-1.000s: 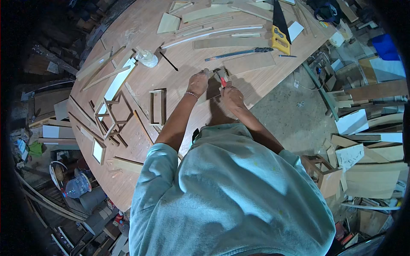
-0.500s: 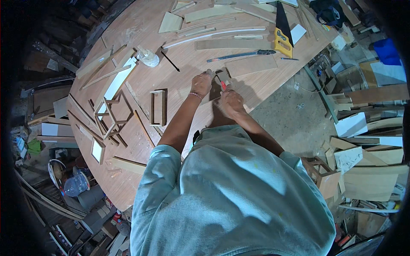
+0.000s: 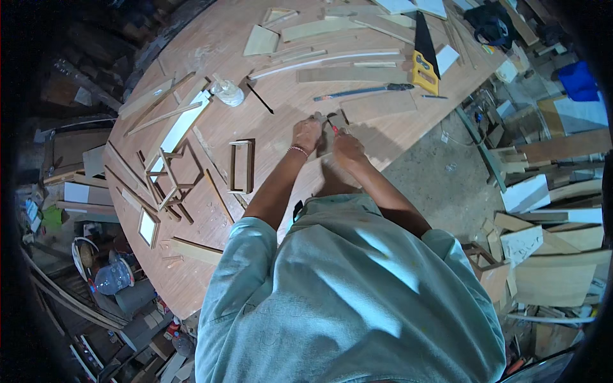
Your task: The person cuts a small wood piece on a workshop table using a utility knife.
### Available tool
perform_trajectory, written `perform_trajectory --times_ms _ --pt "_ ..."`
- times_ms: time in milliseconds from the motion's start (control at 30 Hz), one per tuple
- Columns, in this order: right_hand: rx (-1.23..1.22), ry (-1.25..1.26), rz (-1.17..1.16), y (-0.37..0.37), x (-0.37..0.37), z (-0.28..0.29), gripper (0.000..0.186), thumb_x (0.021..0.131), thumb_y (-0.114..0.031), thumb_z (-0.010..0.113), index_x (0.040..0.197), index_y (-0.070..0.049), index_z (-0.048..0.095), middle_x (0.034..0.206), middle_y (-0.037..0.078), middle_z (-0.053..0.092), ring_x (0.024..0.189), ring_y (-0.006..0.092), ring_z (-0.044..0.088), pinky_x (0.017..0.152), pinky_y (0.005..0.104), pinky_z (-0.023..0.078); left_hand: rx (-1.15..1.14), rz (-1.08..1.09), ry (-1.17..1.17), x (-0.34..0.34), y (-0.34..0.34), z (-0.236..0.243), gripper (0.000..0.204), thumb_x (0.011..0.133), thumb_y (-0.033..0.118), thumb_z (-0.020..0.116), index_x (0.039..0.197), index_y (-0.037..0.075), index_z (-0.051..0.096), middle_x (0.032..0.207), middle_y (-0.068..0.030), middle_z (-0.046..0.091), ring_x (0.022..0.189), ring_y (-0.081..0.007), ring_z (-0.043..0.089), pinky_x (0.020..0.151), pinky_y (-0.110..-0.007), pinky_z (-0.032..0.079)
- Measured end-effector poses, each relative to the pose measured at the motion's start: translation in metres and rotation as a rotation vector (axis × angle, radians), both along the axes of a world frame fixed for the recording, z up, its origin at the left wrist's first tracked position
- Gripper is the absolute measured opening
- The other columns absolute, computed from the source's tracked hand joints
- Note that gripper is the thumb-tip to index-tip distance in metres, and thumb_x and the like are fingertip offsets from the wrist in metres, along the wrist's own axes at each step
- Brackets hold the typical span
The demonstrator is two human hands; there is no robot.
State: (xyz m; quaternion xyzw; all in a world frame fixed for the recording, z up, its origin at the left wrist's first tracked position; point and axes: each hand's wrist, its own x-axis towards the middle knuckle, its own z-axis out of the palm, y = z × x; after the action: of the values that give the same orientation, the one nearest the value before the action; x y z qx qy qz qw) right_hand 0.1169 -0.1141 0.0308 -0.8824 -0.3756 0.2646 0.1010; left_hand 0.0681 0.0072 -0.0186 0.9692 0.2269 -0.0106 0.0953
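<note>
My right hand [image 3: 348, 150] is closed round a tool with a red handle [image 3: 334, 129]; its thin dark end points away from me, and its exact kind is too small to tell. Just left of it, my left hand [image 3: 307, 134] has its fingers closed on a small greyish piece [image 3: 320, 117] at the tool's tip. Beyond the hands lie a blue stick-like tool with a dark end [image 3: 364, 92] and a thin flat board [image 3: 378, 105]. A small rectangular wooden frame [image 3: 241, 166] rests to the left of my left forearm.
A yellow-handled handsaw [image 3: 424, 71] lies at the table's far right. A clear jar [image 3: 228, 92], a thin black rod [image 3: 260, 98] and a hexagonal wooden frame [image 3: 167, 179] are to the left. Wood strips cover the far side of the wooden table [image 3: 198, 268]; offcuts [image 3: 552, 274] pile up at right.
The view has shifted slightly, so the table things appear a little lower and farther right. Both hands keep their holds; the red-handled tool's tip has moved slightly against the small piece.
</note>
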Motion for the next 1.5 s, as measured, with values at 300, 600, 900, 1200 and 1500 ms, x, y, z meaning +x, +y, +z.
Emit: perform_trajectory --times_ms 300,600,900,1200,1500 --pt "0.013 -0.033 0.018 0.004 -0.005 -0.001 0.025 0.079 -0.010 0.037 0.098 0.006 0.042 0.090 0.022 0.056 0.084 0.0336 0.056 0.070 0.0402 0.047 -0.022 0.005 -0.057 -0.006 -0.007 -0.003 0.020 0.069 0.012 0.050 0.086 0.003 0.043 0.079 -0.0162 0.058 0.074 -0.0282 0.058 0.061 -0.037 0.046" --pt "-0.034 0.047 -0.157 0.011 0.001 -0.029 0.028 0.080 -0.012 0.040 0.104 0.001 0.039 0.092 0.017 0.057 0.086 0.0291 0.057 0.068 0.0354 0.048 -0.061 0.048 -0.112 -0.003 -0.006 0.007 0.015 0.073 0.010 0.044 0.085 0.002 0.046 0.075 -0.0167 0.058 0.069 -0.0296 0.058 0.060 -0.038 0.046" --pt "0.089 -0.149 0.018 0.005 -0.001 -0.045 0.025 0.080 -0.018 0.040 0.091 0.004 0.044 0.083 0.020 0.058 0.076 0.0316 0.058 0.062 0.0388 0.048 -0.049 0.045 -0.155 -0.003 -0.003 0.004 0.016 0.074 0.012 0.044 0.086 0.002 0.046 0.075 -0.0173 0.058 0.071 -0.0299 0.058 0.059 -0.039 0.046" --pt "0.292 -0.250 -0.108 0.001 -0.011 -0.072 0.024 0.078 -0.020 0.042 0.081 0.002 0.050 0.064 0.018 0.057 0.062 0.0325 0.058 0.054 0.0395 0.047 -0.045 0.038 -0.076 -0.006 -0.008 0.010 0.020 0.077 0.015 0.040 0.091 0.002 0.048 0.078 -0.0162 0.058 0.074 -0.0269 0.058 0.064 -0.037 0.046" --pt "0.320 -0.119 -0.009 -0.010 0.002 -0.059 0.023 0.076 -0.018 0.045 0.076 0.004 0.051 0.070 0.020 0.058 0.065 0.0288 0.060 0.052 0.0369 0.048 -0.117 0.046 -0.056 -0.009 -0.013 0.019 0.023 0.068 0.008 0.048 0.090 0.001 0.046 0.079 -0.0184 0.058 0.078 -0.0290 0.057 0.067 -0.038 0.045"
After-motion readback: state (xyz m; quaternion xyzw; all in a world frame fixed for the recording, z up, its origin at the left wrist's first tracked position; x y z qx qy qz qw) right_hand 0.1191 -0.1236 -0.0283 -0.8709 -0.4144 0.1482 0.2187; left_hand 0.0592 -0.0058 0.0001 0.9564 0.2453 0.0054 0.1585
